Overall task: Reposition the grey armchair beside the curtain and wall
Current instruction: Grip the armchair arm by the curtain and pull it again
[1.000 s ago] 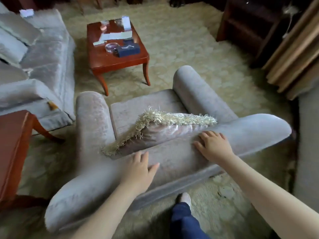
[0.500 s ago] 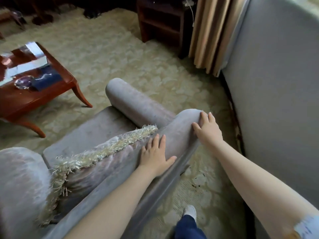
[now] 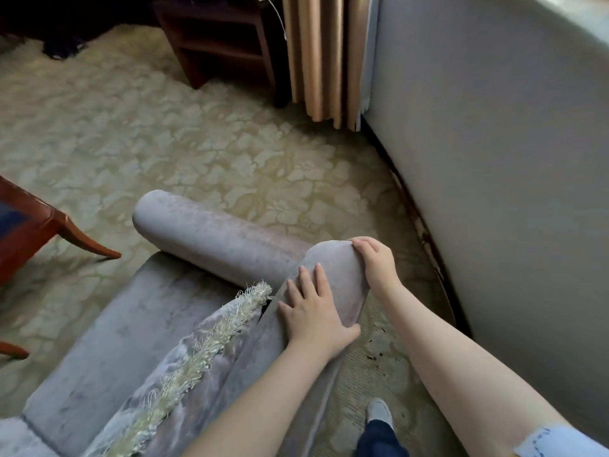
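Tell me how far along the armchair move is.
Done: the grey armchair already sits close to the wall. In hand: the left hand presses flat on the backrest, the right hand grips its end corner. Left: bare carpet separates the chair from the wall and the curtain, so it probably needs one more push.

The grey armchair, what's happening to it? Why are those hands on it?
A person stands behind the grey upholstered armchair. Their left hand lies flat on its backrest top, and their right hand grips the backrest's end nearest the pale grey wall. Patterned carpet separates the chair from that wall and the tan pleated curtain.
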Demonstrator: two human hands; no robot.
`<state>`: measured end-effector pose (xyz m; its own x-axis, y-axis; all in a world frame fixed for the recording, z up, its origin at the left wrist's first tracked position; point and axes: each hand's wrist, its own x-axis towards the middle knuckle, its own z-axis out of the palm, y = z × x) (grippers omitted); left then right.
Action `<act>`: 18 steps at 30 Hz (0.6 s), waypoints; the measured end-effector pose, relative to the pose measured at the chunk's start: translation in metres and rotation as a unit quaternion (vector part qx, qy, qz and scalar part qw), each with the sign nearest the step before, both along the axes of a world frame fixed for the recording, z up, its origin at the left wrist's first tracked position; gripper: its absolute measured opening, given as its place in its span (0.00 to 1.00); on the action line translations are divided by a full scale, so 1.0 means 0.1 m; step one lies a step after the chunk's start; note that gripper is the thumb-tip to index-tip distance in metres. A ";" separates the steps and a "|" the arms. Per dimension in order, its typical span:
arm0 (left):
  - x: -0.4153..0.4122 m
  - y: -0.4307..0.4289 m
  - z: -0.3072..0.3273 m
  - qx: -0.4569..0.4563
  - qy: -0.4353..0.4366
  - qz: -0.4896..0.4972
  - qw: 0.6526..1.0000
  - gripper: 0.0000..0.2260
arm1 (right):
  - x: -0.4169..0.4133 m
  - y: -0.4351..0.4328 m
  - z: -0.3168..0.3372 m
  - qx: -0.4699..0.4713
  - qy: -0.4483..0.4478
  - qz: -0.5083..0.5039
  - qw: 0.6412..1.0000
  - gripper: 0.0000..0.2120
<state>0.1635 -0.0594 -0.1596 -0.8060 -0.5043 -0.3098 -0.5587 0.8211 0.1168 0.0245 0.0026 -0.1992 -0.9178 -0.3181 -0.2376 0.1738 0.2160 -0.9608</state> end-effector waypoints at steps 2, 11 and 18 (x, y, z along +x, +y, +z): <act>-0.12 -0.14 -0.04 0.030 0.024 -0.026 0.999 0.55 | -0.02 0.00 -0.02 -0.040 0.003 -0.002 0.999 0.11; -1.03 -0.94 -0.24 0.441 0.134 -0.030 0.887 0.19 | -0.02 0.05 -0.15 -0.101 0.012 -0.016 0.995 0.19; -1.06 -1.20 -0.47 0.549 0.130 -0.053 0.824 0.18 | 0.36 0.03 -0.29 -0.163 -0.078 -0.127 0.975 0.18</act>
<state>0.0579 -0.1791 -0.2071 -0.9386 0.0420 -0.3424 -0.3297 0.1826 0.9262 0.0603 0.0051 -0.2278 -0.9377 -0.1671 -0.3046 0.3313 -0.1661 -0.9288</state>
